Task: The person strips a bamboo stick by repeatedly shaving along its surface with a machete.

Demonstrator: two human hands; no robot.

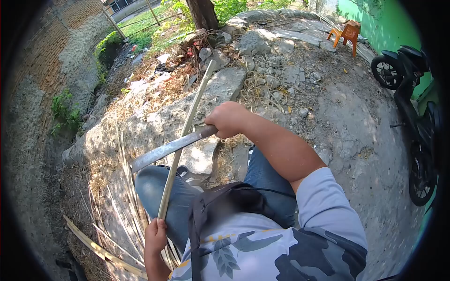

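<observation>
Gripping long-bladed knife (155, 155) by handle in closed right hand (227, 120). Pinches pale strip (190, 114) near its lower end between left hand's (156, 237) thumb and fingers, sloping up beyond it, crossing blade. Has loose strips (107, 255) left of that hand.

The long, flat wooden strip (192, 111) is pale tan; the long metal blade (157, 155) is silvery grey. The denim jeans (152, 187) are blue, the cloth shirt (255, 257) white with grey leaf prints and slate camouflage-like patches. The plastic chair (348, 33) is orange, the painted wall (368, 16) green.
</observation>
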